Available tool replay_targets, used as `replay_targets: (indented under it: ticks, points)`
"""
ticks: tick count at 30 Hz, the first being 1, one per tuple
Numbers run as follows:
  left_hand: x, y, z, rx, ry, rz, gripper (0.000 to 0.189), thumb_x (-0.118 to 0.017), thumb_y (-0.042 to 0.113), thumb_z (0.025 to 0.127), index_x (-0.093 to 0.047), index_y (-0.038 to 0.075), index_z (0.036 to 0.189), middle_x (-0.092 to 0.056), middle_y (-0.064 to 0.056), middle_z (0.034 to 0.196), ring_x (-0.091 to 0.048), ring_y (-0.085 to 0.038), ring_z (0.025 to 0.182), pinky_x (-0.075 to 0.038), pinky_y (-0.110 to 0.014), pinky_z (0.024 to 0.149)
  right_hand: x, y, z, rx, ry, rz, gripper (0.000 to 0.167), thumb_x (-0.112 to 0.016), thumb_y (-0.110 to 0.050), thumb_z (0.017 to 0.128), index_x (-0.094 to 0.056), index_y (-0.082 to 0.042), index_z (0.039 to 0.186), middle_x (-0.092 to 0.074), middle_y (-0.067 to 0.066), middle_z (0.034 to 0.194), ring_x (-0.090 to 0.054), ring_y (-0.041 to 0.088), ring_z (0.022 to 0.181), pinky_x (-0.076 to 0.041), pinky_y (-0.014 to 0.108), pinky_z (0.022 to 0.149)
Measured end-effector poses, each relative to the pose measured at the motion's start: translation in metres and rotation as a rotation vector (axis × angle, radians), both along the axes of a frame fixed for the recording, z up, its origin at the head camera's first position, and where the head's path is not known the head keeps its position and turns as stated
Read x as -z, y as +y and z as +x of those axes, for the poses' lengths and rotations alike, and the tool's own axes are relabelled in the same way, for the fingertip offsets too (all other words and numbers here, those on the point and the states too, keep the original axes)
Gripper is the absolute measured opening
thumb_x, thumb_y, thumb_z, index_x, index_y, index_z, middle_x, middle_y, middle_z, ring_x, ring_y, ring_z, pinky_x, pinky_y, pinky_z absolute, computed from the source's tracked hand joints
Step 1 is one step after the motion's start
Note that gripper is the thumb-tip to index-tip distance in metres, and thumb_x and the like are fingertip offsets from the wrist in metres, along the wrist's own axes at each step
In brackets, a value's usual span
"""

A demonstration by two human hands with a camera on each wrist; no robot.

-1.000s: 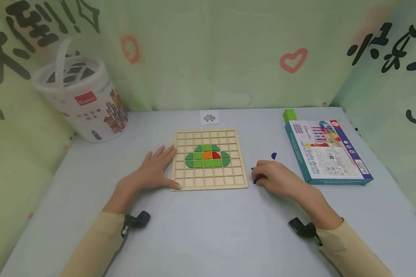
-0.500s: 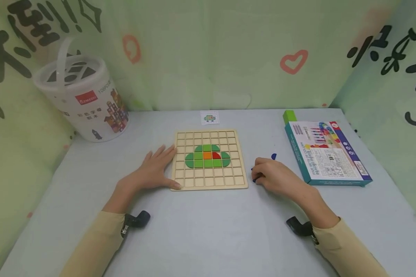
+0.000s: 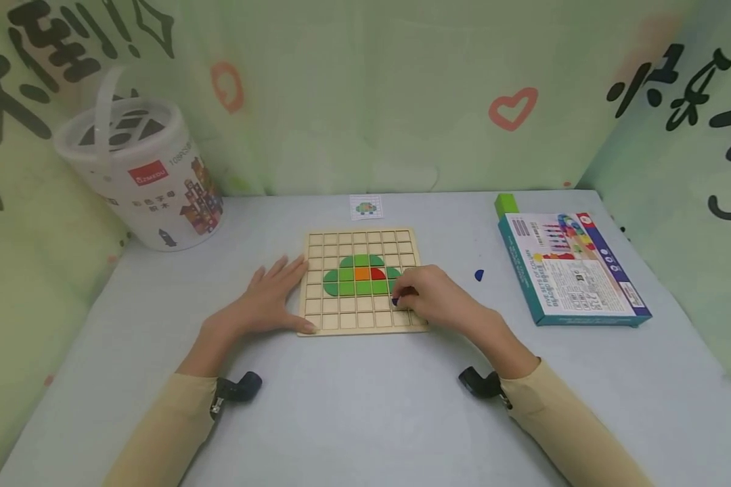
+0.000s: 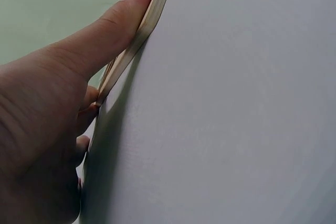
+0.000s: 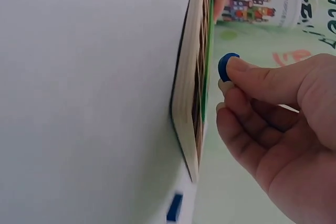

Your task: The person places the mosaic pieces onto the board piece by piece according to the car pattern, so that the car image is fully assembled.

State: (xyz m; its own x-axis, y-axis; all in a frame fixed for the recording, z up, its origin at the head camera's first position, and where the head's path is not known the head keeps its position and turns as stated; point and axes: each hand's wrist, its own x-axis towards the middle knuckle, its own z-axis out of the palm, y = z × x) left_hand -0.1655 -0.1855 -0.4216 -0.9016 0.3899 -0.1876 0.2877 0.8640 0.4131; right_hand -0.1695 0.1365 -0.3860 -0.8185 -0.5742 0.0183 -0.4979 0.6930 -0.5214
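The wooden grid board [image 3: 341, 321] lies flat on the table, bearing a cloud-like pattern of green tiles [image 3: 346, 274] with an orange tile [image 3: 362, 273] and a red tile [image 3: 378, 273]. Along its left edge rests my left hand [image 3: 268, 301], fingers spread, the thumb on the near-left corner. My right hand [image 3: 435, 295] is over the board's right side, pinching a small blue tile [image 5: 226, 67] between thumb and fingertips. The right wrist view shows that tile raised off the board's surface. Another blue tile [image 3: 478, 275], with a rounded side, lies on the table right of the board.
Behind the board lies a small pattern card [image 3: 366, 207]. A flat teal-edged box [image 3: 579, 270] is at the right, with a green block [image 3: 505, 203] behind it. At the back left stands a white bucket [image 3: 152, 176] with a handle. Printed curtains surround the table.
My right hand has lifted the blue tile from the table and carried it left over the board's right part. My left hand stays at the board's left edge.
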Motion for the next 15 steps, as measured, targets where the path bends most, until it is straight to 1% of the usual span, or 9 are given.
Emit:
replay_targets:
  ticks: [2, 7, 11, 15]
  points:
    - [0.001, 0.000, 0.000, 0.001, 0.002, 0.000, 0.128, -0.078, 0.070, 0.066, -0.014, 0.011, 0.160, -0.009, -0.005, 0.169, -0.001, -0.036, 0.156, 0.000, -0.064, 0.123, 0.002, -0.011, -0.004, -0.012, -0.017, -0.013, 0.007, -0.072, -0.004, 0.087, -0.076, -0.010, 0.090, -0.072, -0.001, 0.085, -0.059, 0.013, 0.079, -0.052, 0.027, 0.073]
    - [0.001, -0.001, -0.001, 0.000, 0.001, -0.007, 0.129, -0.078, 0.071, 0.066, -0.013, 0.012, 0.161, -0.009, -0.004, 0.169, 0.000, -0.035, 0.157, 0.001, -0.064, 0.123, 0.004, -0.028, -0.008, -0.019, -0.038, 0.006, 0.009, -0.071, -0.002, 0.088, -0.075, -0.010, 0.085, -0.070, -0.002, 0.081, -0.059, 0.013, 0.077, -0.053, 0.026, 0.072]
    - [0.000, -0.003, -0.001, 0.002, -0.001, -0.001, 0.129, -0.078, 0.071, 0.066, -0.013, 0.012, 0.161, -0.008, -0.004, 0.170, 0.000, -0.035, 0.157, 0.001, -0.064, 0.123, 0.002, -0.035, -0.007, -0.020, -0.027, 0.049, 0.012, -0.070, -0.002, 0.088, -0.074, -0.011, 0.082, -0.067, -0.003, 0.081, -0.058, 0.013, 0.078, -0.053, 0.026, 0.072]
    - [0.003, -0.003, -0.002, 0.003, -0.003, -0.002, 0.129, -0.077, 0.071, 0.066, -0.012, 0.012, 0.161, -0.007, -0.003, 0.170, 0.001, -0.034, 0.157, 0.001, -0.063, 0.123, 0.002, -0.036, -0.003, -0.010, -0.003, 0.086, 0.011, -0.071, -0.003, 0.088, -0.075, -0.011, 0.081, -0.065, -0.003, 0.082, -0.056, 0.014, 0.077, -0.052, 0.026, 0.071]
